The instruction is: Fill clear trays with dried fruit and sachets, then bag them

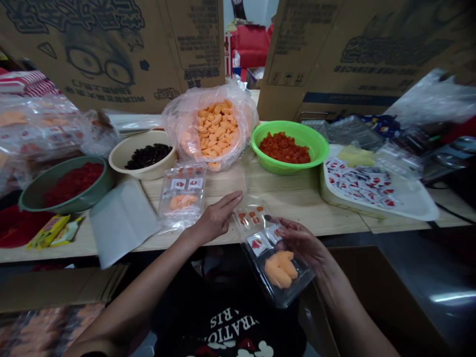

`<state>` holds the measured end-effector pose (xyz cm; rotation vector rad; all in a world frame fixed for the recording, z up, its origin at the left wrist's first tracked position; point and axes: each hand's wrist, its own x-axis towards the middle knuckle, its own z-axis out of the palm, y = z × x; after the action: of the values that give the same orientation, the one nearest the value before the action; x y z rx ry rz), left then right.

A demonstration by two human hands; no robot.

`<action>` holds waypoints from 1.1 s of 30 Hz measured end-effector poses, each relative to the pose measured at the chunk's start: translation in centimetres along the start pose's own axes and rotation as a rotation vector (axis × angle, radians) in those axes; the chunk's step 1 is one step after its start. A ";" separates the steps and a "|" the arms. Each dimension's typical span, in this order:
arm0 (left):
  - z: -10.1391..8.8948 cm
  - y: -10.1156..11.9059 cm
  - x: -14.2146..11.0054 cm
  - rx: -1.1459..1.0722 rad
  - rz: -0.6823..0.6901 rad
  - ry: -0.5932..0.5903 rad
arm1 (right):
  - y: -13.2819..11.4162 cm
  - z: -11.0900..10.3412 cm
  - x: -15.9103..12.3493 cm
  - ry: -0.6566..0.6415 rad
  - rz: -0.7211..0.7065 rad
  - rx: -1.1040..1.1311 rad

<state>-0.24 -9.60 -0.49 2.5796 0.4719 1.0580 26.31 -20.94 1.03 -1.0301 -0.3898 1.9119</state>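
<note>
A clear plastic clamshell tray (275, 263) of orange pieces sits in the right hand (302, 241), which curls around its right edge, long axis slanting from upper left toward the body. The left hand (216, 217), open and empty over the worktop (297, 213), lies just beside its far corner.

Your clamshell pack (277, 270): clear glossy plastic. Your bench top (297, 213): smooth pale wood. Green bowl (269, 161): glossy plastic. Carton panels (111, 29): matt brown cardboard.
</note>
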 end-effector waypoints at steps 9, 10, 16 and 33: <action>-0.6 0.3 -0.5 0.024 -0.032 -0.217 | 0.2 -1.8 2.1 0.023 0.042 -0.024; -0.4 0.4 -0.6 0.075 -0.022 -0.241 | 0.2 -1.4 2.1 0.038 0.025 -0.029; 1.3 0.7 -1.0 0.150 0.048 -0.177 | 0.8 0.7 2.2 0.050 -0.079 0.035; 2.1 1.7 -7.6 0.056 -0.250 -0.097 | 3.5 2.8 5.2 0.158 -0.177 -0.037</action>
<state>-3.52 -14.54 -5.89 2.5219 0.7847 0.8423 20.83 -18.16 -2.11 -1.1245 -0.4122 1.6597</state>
